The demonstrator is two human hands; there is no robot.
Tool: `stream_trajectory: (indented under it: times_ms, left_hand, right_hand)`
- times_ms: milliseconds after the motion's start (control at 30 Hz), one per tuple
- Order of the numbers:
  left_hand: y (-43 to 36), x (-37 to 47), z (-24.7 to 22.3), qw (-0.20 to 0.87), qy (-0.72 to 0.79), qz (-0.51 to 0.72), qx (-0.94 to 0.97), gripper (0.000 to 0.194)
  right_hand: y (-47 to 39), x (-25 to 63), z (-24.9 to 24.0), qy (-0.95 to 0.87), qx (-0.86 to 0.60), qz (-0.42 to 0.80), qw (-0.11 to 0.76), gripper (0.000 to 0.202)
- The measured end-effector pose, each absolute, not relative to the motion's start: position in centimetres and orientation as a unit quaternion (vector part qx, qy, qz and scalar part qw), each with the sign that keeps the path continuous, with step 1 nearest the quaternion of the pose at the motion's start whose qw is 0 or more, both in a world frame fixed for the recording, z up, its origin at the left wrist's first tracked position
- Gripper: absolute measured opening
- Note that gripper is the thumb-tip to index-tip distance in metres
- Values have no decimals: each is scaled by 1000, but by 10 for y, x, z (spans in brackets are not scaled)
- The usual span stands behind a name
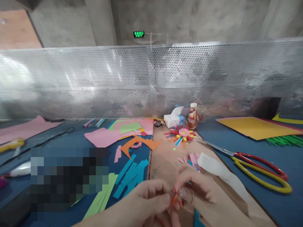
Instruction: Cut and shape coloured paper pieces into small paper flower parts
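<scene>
My left hand [155, 196] and my right hand [201, 186] meet low in the middle of the view, thumbs and fingers closed in a pinch. Between them is a thin orange paper strip [174, 199], curled or folded; my fingers hide part of it. Just beyond my right hand lie pink and blue paper strips [194, 159], beside a crumpled white tissue [219, 172]. Further back rests a paper flower [183, 133] with a pink centre and multicoloured strip petals. Left of my hands, blue paper strips [133, 173] and green paper strips [103, 195] are spread on the table.
Large scissors [233, 154] with red and yellow handles lie at right. A tissue pack [174, 120] and a brown bottle [193, 117] stand before a perforated metal screen [106, 78]. Orange paper scraps [138, 143], pink sheets [101, 137] and yellow sheets [258, 127] lie around.
</scene>
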State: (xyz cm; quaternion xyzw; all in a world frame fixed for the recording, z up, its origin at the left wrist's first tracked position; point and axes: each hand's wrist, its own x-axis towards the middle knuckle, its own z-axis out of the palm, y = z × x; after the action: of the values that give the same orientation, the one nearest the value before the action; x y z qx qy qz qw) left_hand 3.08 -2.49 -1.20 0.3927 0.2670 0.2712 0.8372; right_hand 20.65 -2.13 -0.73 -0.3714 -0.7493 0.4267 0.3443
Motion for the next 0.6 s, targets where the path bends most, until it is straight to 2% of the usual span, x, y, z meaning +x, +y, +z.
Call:
stream_trajectory:
  times_ms: [167,300,400,600]
  left_hand:
    - [-28,29,-12,855,244,262,375,11]
    - [-28,29,-12,840,255,263,400,15]
    - [-27,29,-12,809,264,294,434,12]
    - [-25,29,-11,717,326,351,507,11]
  right_hand:
    - [-20,207,-5,-755,-320,443,363,15]
    - [-23,206,0,-753,-351,452,325,13]
    - [-25,204,2,-706,-404,488,317,12]
    - [-23,195,4,-610,-410,566,372,19]
